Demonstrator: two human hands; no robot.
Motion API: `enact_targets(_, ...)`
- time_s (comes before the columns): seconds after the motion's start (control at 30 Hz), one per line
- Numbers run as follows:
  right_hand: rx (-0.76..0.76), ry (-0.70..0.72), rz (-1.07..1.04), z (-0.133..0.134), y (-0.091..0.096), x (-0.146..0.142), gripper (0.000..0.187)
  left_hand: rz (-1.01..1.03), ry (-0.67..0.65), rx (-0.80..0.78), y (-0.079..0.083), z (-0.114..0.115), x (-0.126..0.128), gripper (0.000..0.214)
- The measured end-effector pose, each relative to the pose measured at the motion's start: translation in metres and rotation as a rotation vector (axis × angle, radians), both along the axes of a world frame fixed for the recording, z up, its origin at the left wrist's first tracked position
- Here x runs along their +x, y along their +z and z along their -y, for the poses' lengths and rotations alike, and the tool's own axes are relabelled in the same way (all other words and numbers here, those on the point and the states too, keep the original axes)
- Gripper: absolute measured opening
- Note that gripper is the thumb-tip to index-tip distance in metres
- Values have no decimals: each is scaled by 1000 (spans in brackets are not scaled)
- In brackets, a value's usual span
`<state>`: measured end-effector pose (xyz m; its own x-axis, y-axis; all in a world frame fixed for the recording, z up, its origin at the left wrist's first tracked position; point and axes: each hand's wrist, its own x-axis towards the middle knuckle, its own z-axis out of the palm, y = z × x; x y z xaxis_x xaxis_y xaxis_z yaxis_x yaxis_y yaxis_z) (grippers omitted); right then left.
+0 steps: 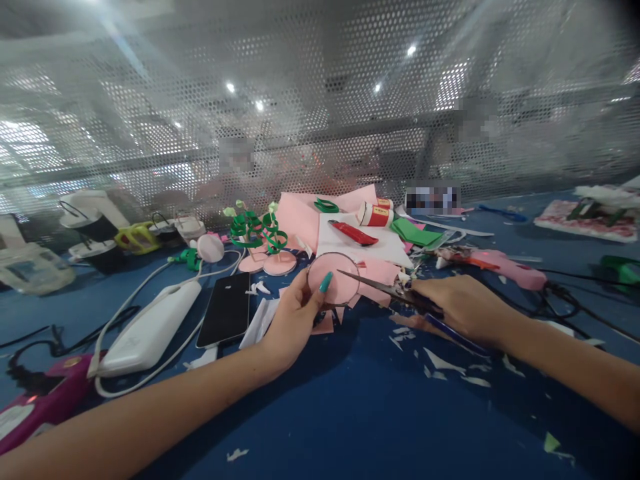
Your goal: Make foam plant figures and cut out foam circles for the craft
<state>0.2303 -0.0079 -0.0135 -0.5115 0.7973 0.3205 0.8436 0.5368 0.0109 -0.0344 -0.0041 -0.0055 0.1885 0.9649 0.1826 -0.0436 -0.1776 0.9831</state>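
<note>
My left hand [293, 319] pinches a round pink paper disc [334, 280] with thumb and fingers, holding it just above the blue table. My right hand [457, 305] grips a pair of scissors [387, 288] whose blades point left and meet the disc's right edge. Pink paper offcuts [376, 275] lie under and behind the disc. White and pink snippets [440, 363] are scattered on the table below my right hand.
A black phone [226, 308], a white power bank [153, 327] with cable, green paper curls on pink bases [260, 233], a red knife on white paper [355, 233], a glue stick [376, 215] and a pink glue gun [500, 265] crowd the table. A perforated screen stands behind.
</note>
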Motion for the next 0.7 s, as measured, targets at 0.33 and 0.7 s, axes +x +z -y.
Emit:
enact_targets(0.33, 0, 30, -10, 3, 4, -6, 52, 5, 4, -51, 4, 3, 0, 56)
enact_targets(0.7, -4, 18, -5, 4, 4, -5, 52, 9, 62, 30, -3, -1, -3, 25)
